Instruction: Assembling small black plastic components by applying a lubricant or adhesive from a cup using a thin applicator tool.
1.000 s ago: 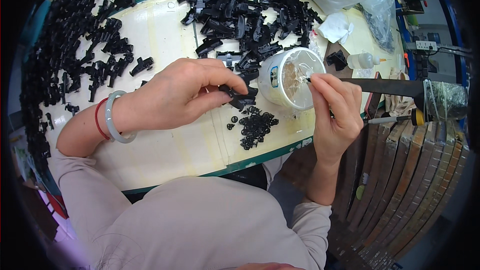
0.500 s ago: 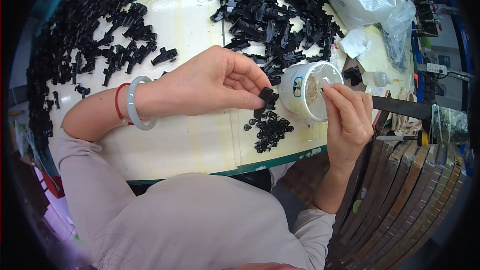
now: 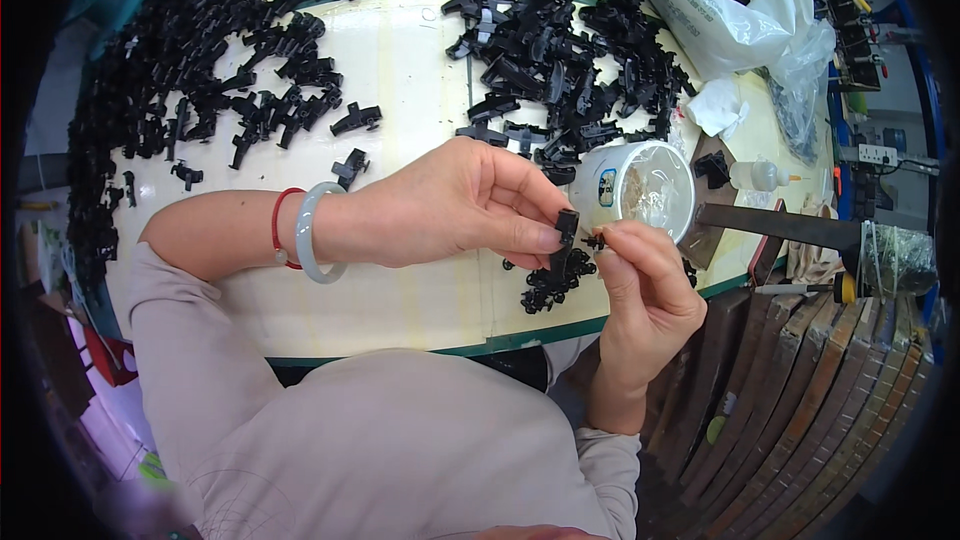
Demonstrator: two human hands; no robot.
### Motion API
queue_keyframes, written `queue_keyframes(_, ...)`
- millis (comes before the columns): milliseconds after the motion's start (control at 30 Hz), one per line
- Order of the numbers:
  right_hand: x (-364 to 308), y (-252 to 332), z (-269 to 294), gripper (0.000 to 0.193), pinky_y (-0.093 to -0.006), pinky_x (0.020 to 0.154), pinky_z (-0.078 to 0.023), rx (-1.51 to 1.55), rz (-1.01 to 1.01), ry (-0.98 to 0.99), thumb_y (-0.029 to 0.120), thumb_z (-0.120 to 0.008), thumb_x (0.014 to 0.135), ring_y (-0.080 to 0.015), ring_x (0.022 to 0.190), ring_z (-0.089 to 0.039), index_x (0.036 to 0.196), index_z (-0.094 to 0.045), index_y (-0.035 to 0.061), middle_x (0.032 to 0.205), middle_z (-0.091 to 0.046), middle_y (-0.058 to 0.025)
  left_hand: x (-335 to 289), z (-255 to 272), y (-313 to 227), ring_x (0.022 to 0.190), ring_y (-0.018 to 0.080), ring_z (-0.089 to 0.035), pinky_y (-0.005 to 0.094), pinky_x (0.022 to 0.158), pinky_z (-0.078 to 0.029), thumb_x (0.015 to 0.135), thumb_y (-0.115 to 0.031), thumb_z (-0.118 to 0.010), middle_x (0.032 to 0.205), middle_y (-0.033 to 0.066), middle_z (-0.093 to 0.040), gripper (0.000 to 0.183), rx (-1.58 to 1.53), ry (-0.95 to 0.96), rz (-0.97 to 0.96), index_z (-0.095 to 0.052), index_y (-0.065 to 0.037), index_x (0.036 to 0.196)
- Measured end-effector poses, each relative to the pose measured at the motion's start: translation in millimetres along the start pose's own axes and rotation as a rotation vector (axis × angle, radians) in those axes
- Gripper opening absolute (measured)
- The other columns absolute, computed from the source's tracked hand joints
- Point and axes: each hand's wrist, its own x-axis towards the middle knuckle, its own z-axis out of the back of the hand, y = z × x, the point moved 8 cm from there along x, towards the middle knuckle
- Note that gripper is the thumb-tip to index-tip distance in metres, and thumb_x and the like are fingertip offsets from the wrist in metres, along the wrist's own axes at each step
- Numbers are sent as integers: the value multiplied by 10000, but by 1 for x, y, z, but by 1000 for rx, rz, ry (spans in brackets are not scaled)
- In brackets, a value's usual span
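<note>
Between thumb and fingers, my left hand (image 3: 490, 205) pinches a black plastic part (image 3: 565, 230), narrow and held upright. Close to its right side, my right hand (image 3: 650, 280) grips a small black piece (image 3: 596, 241) at the fingertips; a slight gap seems to separate the two. Below them lies a pile of small round black pieces (image 3: 545, 290), partly covered by the held part. Just behind my right hand a white tub (image 3: 610, 165) stands tilted, its open mouth showing a clear film and something brownish inside.
Heaps of black plastic parts cover the table's far left (image 3: 150, 70) and far middle (image 3: 550, 50). A white plastic bag (image 3: 700, 20) sits at the back right, near a crumpled white tissue (image 3: 717, 107) and a small squeeze bottle (image 3: 760, 176). A dark flat bar (image 3: 780, 227) juts in from the right.
My right hand has moved left and down from the tub's mouth to the black part, carrying a small piece. My left hand has shifted slightly right and nearer, still holding its part.
</note>
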Motion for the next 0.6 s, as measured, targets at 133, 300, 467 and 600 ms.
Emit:
queue_keyframes(133, -3, 2, -3, 208, -240, 700, -463, -15, 24, -18, -121, -670, 724, -170, 785, -583, 917, -668, -43, 890, -649, -119, 0, 0, 3, 835, 152, -655, 261, 777, -537, 851, -40, -625, 958, 116, -657, 215, -11, 12, -1, -589, 49, 1044)
queue_keyframes(300, -6, -1, -2, 191, -222, 662, -476, -7, -75, -52, -109, -667, 741, -142, 766, -593, 918, -671, -38, 901, -644, -121, 0, 0, 5, 844, 145, -650, 256, 789, -533, 851, -38, -625, 957, 111, -657, 214, 0, 13, 7, -591, 47, 1044)
queue_keyframes(467, -6, -1, -6, 184, -223, 663, -482, -13, -56, -26, -104, -666, 749, -135, 767, -600, 920, -671, -37, 903, -643, -118, -1, -2, 3, 843, 139, -648, 251, 789, -532, 851, -37, -624, 956, 109, -657, 209, 10, 31, -19, -595, 45, 1041)
queue_keyframes(600, -8, 0, -8, 192, -228, 677, -485, -24, -45, -26, -113, -670, 738, -144, 779, -604, 912, -674, -31, 900, -644, -121, -3, -2, 2, 842, 136, -648, 248, 784, -533, 848, -30, -625, 947, 108, -659, 201, 65, 22, -63, -601, 47, 1032)
